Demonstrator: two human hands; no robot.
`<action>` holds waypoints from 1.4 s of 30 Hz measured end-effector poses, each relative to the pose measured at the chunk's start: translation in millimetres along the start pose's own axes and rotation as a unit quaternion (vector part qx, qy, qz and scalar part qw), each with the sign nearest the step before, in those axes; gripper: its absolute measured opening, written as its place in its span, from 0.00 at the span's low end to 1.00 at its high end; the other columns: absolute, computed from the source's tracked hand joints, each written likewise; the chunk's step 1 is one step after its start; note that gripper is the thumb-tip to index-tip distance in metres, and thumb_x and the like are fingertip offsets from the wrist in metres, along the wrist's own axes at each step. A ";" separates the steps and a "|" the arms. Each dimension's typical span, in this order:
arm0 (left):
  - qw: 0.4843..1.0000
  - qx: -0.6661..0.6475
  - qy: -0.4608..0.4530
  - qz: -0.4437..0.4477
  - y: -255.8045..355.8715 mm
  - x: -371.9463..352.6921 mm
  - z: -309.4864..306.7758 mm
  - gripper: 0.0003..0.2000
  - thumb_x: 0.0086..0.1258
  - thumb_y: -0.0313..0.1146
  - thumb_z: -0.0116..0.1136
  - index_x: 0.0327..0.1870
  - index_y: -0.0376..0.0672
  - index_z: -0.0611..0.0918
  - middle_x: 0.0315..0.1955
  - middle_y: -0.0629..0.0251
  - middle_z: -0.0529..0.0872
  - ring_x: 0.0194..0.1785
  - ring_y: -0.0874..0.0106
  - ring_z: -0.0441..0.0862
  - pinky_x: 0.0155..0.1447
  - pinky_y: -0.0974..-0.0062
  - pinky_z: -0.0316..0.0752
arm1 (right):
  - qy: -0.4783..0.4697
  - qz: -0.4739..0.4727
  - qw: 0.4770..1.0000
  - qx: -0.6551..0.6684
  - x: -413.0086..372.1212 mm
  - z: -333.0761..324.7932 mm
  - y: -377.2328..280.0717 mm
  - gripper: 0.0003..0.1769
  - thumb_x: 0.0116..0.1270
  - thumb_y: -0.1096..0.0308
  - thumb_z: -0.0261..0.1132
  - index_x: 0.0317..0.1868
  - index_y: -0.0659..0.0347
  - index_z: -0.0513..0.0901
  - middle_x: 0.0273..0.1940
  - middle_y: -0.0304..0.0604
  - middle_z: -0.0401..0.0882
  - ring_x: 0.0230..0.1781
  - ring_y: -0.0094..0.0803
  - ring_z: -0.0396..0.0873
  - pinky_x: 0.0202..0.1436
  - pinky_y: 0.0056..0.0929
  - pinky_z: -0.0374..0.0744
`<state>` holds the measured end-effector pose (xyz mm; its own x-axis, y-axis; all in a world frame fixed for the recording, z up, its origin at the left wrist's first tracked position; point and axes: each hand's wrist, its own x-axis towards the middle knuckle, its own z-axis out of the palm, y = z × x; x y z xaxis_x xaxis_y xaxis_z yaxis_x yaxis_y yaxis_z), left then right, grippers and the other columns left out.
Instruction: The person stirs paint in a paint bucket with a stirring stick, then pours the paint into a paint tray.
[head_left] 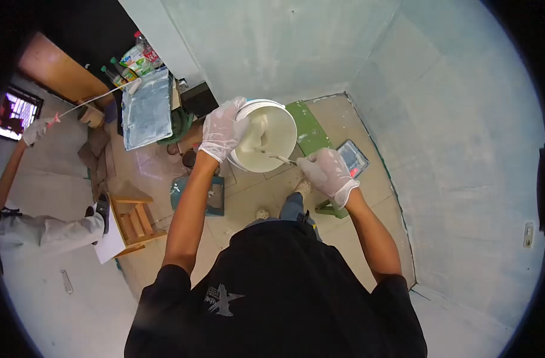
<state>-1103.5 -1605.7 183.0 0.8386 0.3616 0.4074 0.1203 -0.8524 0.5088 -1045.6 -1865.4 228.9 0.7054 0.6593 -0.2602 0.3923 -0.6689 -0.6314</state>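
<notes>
My left hand [223, 127], in a thin white glove, grips the left rim of a white bucket [288, 130], which is tipped so its inside faces me. Thick white paint [252, 140] clings to its inner wall and bottom. In my gloved right hand [328, 172] is a slim tool with a metallic shaft [280, 159]. Its far end reaches into the bucket's lower part, and I cannot make out what kind of tool it is.
A green stool [308, 122] and a small paint tray [352, 156] stand beyond my right hand. At left, a co-worker's gloved hand [35, 132] holds a paint roller [132, 86] over a large tray [147, 110]. A teal stool [215, 201] and wooden stool [138, 221] stand nearby.
</notes>
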 end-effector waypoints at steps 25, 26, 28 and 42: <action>0.998 0.049 -0.020 0.016 3.3 8.9 -5.6 0.18 0.57 0.38 0.59 0.49 0.44 0.82 0.37 0.53 0.85 0.41 0.53 0.83 0.46 0.60 0.78 | 0.252 -0.099 0.962 -0.033 -7.8 23.1 14.2 0.24 0.62 0.53 0.57 0.20 0.68 0.81 0.19 0.59 0.76 0.26 0.56 0.77 0.38 0.49 0.75; 0.998 0.050 -0.026 0.008 6.8 9.2 -7.4 0.18 0.57 0.38 0.59 0.49 0.44 0.82 0.37 0.53 0.85 0.42 0.53 0.83 0.47 0.60 0.78 | 0.169 -0.098 0.979 -0.050 -7.6 20.5 14.1 0.24 0.64 0.53 0.56 0.21 0.66 0.81 0.22 0.58 0.78 0.28 0.56 0.79 0.38 0.49 0.76; 0.999 0.042 -0.023 0.004 14.5 9.9 -11.3 0.18 0.57 0.38 0.59 0.49 0.44 0.82 0.38 0.53 0.85 0.43 0.53 0.83 0.48 0.61 0.78 | 0.049 -0.040 0.998 0.001 -4.6 14.6 7.8 0.25 0.66 0.52 0.55 0.22 0.64 0.82 0.23 0.57 0.80 0.28 0.57 0.79 0.37 0.50 0.78; 0.998 0.046 -0.038 0.004 6.4 12.2 -11.1 0.19 0.58 0.38 0.60 0.50 0.43 0.82 0.40 0.53 0.86 0.43 0.54 0.84 0.49 0.62 0.78 | 0.081 -0.054 0.995 -0.029 -2.7 16.9 10.1 0.25 0.63 0.50 0.58 0.24 0.67 0.82 0.26 0.60 0.80 0.31 0.57 0.80 0.38 0.49 0.78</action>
<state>-1098.4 -1602.6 199.7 0.8775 0.3271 0.3508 0.1583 -0.8879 0.4319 -1053.5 -1868.2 210.9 0.7421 0.6667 -0.0688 0.5007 -0.6197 -0.6044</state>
